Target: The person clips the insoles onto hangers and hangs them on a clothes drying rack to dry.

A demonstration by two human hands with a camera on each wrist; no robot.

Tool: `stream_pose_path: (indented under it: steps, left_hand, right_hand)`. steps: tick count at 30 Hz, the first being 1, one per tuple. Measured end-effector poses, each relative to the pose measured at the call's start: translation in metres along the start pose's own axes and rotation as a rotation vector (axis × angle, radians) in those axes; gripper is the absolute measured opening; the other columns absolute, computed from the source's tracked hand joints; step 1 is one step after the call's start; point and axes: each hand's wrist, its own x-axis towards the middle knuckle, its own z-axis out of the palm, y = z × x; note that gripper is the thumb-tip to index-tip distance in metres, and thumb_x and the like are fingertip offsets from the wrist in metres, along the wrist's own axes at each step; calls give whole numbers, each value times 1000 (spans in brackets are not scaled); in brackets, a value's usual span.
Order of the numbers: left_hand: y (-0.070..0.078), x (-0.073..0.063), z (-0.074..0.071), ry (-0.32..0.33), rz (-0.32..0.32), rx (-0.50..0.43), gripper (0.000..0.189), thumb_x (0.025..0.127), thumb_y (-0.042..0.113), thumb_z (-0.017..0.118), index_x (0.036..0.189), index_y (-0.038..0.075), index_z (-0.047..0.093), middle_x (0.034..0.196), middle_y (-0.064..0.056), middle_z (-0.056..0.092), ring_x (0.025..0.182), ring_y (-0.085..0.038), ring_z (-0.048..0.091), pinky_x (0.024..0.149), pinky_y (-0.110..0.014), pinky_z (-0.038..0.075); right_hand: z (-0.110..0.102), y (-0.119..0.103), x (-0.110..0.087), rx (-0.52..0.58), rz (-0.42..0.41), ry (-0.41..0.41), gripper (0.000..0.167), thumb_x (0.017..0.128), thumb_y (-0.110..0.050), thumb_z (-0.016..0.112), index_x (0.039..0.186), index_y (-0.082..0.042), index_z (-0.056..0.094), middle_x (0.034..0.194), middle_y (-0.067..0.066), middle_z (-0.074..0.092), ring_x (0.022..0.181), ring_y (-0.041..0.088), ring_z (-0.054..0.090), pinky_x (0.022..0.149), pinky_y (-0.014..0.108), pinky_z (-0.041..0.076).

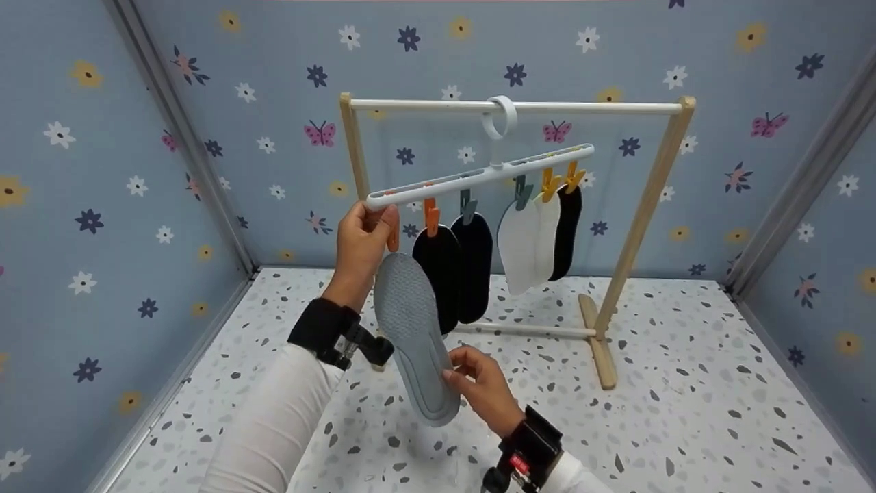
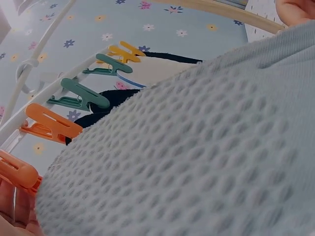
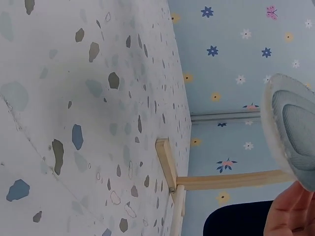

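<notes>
A grey insole (image 1: 410,335) with a dimpled surface hangs tilted in front of the rack. My right hand (image 1: 482,390) pinches its lower right edge between thumb and fingers. At the near left end of a white hanger (image 1: 452,185), my left hand (image 1: 363,243) grips an orange clothespin (image 1: 393,236). That clothespin's lower end meets the insole's top edge; I cannot tell whether it clamps it. In the left wrist view the insole (image 2: 182,147) fills much of the frame, with the orange clothespin (image 2: 17,169) at its edge.
Another orange clothespin (image 1: 431,218), green clothespins (image 1: 468,207) and yellow ones (image 1: 549,185) hold black insoles (image 1: 473,267) and white insoles (image 1: 523,239). The hanger's ring loops over the white bar (image 1: 588,107) of a wooden-legged rack (image 1: 643,212). Patterned walls enclose the speckled table (image 1: 684,424).
</notes>
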Motion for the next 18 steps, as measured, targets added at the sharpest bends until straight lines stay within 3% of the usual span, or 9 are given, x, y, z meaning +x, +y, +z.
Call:
stream_pose_path:
  steps: [7, 12, 18]
  left_hand:
    - [1, 0, 0, -12, 1, -23, 29, 94, 22, 59, 114, 1, 58, 85, -3, 53, 73, -13, 44, 66, -25, 35]
    - [0, 0, -1, -19, -40, -34, 30, 94, 24, 58, 114, 1, 57, 86, -3, 52, 76, -12, 45, 68, -24, 37]
    - [1, 0, 1, -24, -77, -17, 33, 95, 25, 57, 116, 1, 56, 91, -4, 52, 80, -14, 45, 67, -24, 37]
  right_hand:
    - [-1, 14, 7, 18, 6, 12, 12, 88, 4, 60, 99, 8, 59, 100, 18, 61, 83, 21, 56, 76, 25, 47]
    - [-2, 27, 13, 13, 6, 28, 14, 88, -1, 62, 101, 4, 60, 101, 14, 61, 83, 17, 55, 75, 25, 47]
    - [-3, 27, 17, -4, -12, 45, 15, 88, -3, 62, 101, 4, 60, 100, 15, 61, 83, 17, 55, 77, 26, 47]
